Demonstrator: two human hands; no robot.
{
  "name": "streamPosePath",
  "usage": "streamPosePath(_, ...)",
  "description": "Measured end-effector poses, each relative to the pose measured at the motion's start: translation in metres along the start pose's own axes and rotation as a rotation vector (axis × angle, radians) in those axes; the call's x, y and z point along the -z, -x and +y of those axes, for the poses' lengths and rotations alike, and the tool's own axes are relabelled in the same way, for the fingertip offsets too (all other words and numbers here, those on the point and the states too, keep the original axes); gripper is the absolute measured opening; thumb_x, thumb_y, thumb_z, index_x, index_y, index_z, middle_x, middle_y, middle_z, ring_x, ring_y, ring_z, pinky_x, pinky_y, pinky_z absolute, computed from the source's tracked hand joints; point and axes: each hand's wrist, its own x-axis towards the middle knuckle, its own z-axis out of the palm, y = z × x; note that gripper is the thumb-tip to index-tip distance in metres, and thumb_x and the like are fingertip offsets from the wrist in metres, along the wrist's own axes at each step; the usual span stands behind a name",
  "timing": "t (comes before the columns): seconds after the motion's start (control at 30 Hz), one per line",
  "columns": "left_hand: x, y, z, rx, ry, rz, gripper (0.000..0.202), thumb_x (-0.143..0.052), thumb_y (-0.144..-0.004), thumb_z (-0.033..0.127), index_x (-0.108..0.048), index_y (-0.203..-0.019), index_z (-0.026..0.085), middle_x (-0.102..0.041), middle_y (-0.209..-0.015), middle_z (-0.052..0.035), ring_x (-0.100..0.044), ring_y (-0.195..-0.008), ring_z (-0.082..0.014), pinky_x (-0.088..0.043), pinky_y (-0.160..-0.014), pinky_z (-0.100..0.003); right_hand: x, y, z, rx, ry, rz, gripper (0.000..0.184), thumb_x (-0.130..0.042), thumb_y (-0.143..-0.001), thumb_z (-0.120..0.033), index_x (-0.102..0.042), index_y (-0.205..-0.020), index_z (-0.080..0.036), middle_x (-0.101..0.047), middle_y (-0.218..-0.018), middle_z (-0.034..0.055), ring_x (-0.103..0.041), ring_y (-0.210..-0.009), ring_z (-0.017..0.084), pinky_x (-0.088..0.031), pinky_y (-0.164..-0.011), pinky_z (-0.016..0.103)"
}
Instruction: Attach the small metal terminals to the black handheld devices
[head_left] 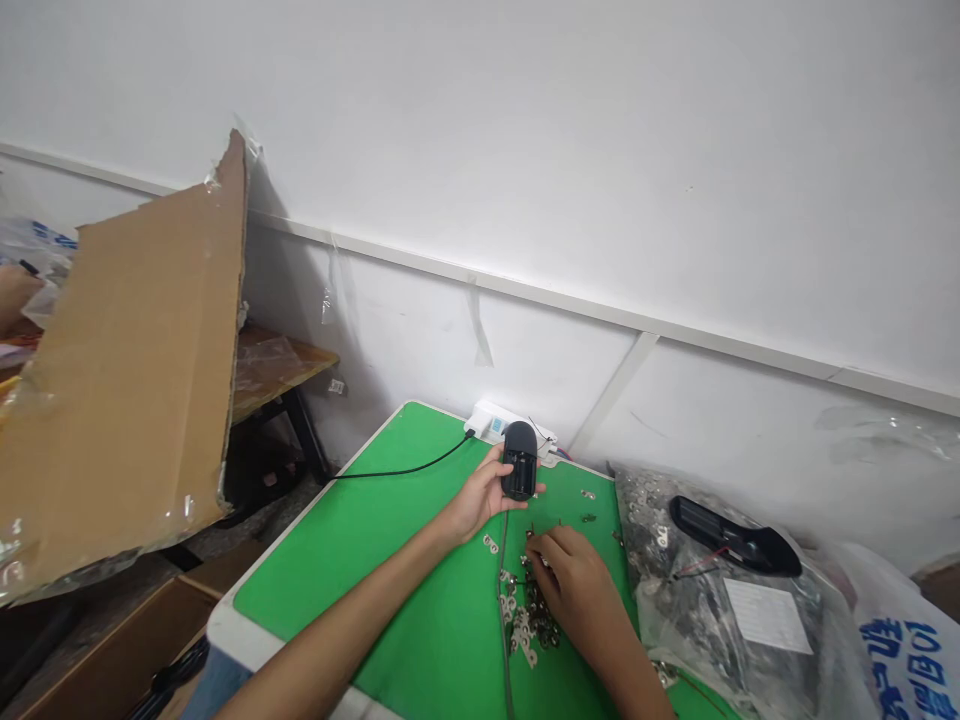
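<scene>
My left hand (484,495) is closed around a small black oval plastic housing (519,460), held upright above the green table (360,560). My right hand (574,585) rests palm down on a pile of small metal contact pieces (525,625), its fingertips pinched together at the pile's far edge. What the fingertips hold is too small to make out. A few loose metal pieces (491,545) lie scattered between the two hands.
A clear plastic bag of metal parts (697,590) lies at the right with a long black plastic part (735,535) on top. A white power strip (495,420) with a black cable (397,470) sits at the table's far edge. A cardboard sheet (127,400) leans at the left.
</scene>
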Motion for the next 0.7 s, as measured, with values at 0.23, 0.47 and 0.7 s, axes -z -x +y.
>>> streamPosePath(0.23,0.003,-0.003,-0.002,0.029,0.078,-0.055,0.046,-0.062,-0.092,0.030,-0.050,-0.134,0.017,-0.069,-0.129,-0.0184,-0.076,-0.102,-0.0325,-0.058,-0.069,-0.029,0.000,-0.002,-0.002,0.061,0.088,0.014,0.015,-0.051,-0.103,-0.018,-0.063,-0.093,-0.021,-0.063,-0.081,0.0035,-0.059,-0.074,0.021,-0.041,-0.069,0.033)
streamPosePath(0.47,0.005,-0.005,-0.008,0.021,0.119,-0.032,0.039,-0.054,-0.099,0.032,-0.058,-0.129,0.008,-0.072,-0.126,-0.0226,-0.077,-0.100,-0.0301,-0.059,-0.075,-0.030,-0.004,-0.001,-0.008,0.088,0.121,0.014,0.013,-0.057,-0.101,-0.018,-0.064,-0.091,-0.022,-0.063,-0.079,0.0021,-0.058,-0.073,0.020,-0.038,-0.069,0.032)
streamPosePath(0.7,0.009,-0.009,-0.016,-0.021,0.081,0.039,0.043,-0.060,-0.099,0.043,-0.059,-0.128,0.011,-0.073,-0.122,-0.0214,-0.078,-0.091,-0.0283,-0.060,-0.074,-0.033,-0.009,0.000,-0.010,0.139,0.150,0.056,0.011,-0.059,-0.100,-0.016,-0.067,-0.096,-0.022,-0.064,-0.078,0.0015,-0.060,-0.072,0.020,-0.040,-0.069,0.033)
